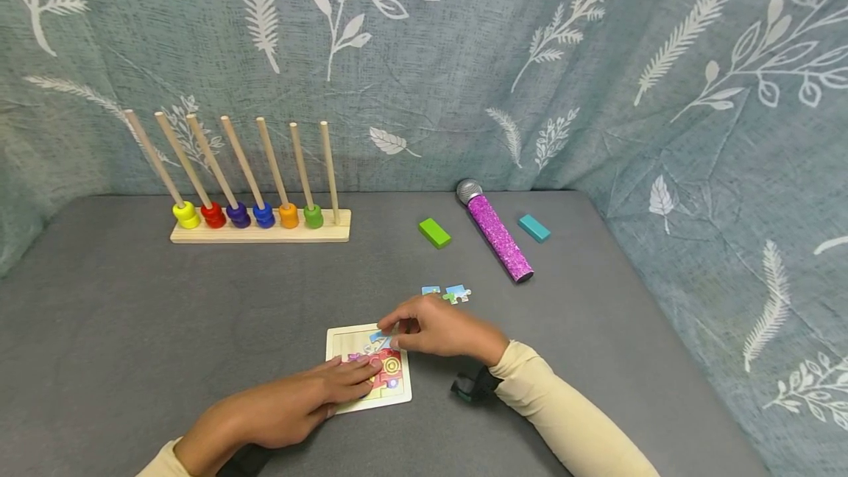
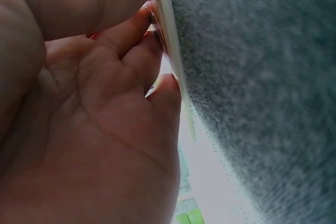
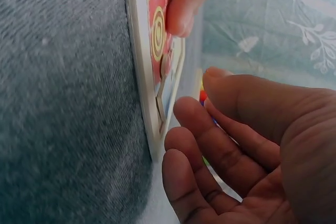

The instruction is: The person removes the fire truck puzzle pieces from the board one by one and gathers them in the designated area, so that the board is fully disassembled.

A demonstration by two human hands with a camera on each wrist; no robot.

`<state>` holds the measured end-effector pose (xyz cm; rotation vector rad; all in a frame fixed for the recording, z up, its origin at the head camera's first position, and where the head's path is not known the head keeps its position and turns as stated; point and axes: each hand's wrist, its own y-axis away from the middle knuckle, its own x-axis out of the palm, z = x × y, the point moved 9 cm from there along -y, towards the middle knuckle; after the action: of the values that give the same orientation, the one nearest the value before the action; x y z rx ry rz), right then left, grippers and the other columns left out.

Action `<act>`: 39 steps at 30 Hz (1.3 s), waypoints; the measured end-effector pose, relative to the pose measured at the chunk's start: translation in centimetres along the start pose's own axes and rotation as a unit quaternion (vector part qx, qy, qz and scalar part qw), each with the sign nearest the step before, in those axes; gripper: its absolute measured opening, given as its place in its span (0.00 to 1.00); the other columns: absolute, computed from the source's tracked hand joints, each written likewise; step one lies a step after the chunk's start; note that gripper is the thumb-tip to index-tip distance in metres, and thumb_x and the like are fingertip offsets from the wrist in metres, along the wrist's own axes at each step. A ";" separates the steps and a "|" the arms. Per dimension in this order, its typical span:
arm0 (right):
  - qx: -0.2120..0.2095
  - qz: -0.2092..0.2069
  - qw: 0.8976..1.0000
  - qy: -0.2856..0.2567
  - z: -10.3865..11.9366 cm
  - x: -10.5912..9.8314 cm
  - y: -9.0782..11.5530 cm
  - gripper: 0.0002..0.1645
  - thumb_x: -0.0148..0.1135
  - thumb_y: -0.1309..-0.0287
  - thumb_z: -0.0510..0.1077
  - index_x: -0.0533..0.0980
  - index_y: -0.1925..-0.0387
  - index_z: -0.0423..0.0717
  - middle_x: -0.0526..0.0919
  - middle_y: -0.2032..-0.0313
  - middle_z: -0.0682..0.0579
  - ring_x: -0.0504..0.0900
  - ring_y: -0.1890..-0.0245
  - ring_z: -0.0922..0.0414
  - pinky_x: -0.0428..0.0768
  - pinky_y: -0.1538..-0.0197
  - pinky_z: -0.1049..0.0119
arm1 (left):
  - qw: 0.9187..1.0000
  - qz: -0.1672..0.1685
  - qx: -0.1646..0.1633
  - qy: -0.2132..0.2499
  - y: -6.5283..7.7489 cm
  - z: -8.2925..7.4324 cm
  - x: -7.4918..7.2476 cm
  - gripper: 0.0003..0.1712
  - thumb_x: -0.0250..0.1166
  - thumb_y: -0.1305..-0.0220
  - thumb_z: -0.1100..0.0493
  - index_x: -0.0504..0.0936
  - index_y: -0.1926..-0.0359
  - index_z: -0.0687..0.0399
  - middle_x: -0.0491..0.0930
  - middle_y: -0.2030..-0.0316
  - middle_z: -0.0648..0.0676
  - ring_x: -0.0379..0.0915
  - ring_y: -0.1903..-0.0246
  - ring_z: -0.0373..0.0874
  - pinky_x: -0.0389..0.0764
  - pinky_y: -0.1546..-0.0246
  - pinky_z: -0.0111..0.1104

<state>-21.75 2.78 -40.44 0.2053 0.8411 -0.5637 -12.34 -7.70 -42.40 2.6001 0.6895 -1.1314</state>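
A small square wooden jigsaw puzzle point(image 1: 367, 405) lies on the dark table, its pale frame around red, yellow and purple pieces. My left hand point(image 1: 311, 396) rests on its lower left part, with extended fingers pressing the pieces and covering some of them. Over the upper right corner hovers my right hand point(image 1: 430, 330), fingers loosely bent and thumb apart. The right wrist view shows nothing between that thumb and the fingers. Just beside the right fingertips, a blue puzzle piece point(image 1: 378, 337) lies in the frame. From the left wrist, the puzzle's edge point(image 2: 170, 30) appears side-on against the left fingers.
Two loose puzzle pieces point(image 1: 457, 294) lie beyond the right hand. Farther back are a green block point(image 1: 434, 233), a glittery pink microphone point(image 1: 500, 237) and a teal block point(image 1: 534, 228). A wooden peg stand point(image 1: 265, 236) with coloured beads stands back left, before a patterned curtain point(image 1: 424, 94).
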 end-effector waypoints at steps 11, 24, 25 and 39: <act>-0.007 -0.008 1.000 0.028 0.1 0.6 -0.5 0.17 0.68 0.45 0.35 0.82 0.51 0.42 0.83 0.61 0.54 0.76 0.66 0.63 0.74 0.61 0.75 | 1.000 -0.003 -0.002 0.006 0.0 0.0 -0.1 0.31 0.53 0.33 0.73 0.65 0.29 0.57 0.57 0.28 0.54 0.51 0.29 0.51 0.52 0.30 0.38; 0.032 0.015 0.994 0.103 -0.1 1.1 -0.3 0.19 0.70 0.47 0.39 0.83 0.51 0.43 0.79 0.60 0.53 0.73 0.61 0.60 0.72 0.56 0.72 | 1.000 -0.003 -0.008 0.007 0.0 0.1 0.0 0.32 0.53 0.34 0.74 0.65 0.29 0.56 0.57 0.28 0.54 0.51 0.29 0.51 0.53 0.31 0.40; 0.034 0.016 0.994 0.103 -0.1 1.1 -0.3 0.19 0.71 0.47 0.39 0.83 0.51 0.43 0.78 0.61 0.53 0.72 0.61 0.60 0.72 0.57 0.72 | 1.000 -0.003 -0.008 0.007 0.0 0.1 0.0 0.32 0.53 0.34 0.73 0.65 0.29 0.56 0.57 0.28 0.54 0.51 0.29 0.51 0.53 0.30 0.39; 0.018 -0.005 0.999 0.032 -0.3 0.6 -0.1 0.10 0.68 0.46 0.33 0.82 0.60 0.43 0.78 0.66 0.56 0.75 0.66 0.64 0.74 0.60 0.75 | 1.000 -0.011 0.002 -0.005 -0.1 -0.1 -0.1 0.31 0.54 0.34 0.74 0.67 0.30 0.57 0.58 0.28 0.55 0.53 0.30 0.51 0.53 0.31 0.37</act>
<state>-21.69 2.63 -41.06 0.2538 0.8950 -0.5847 -12.35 -7.61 -42.29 2.5950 0.7153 -1.1531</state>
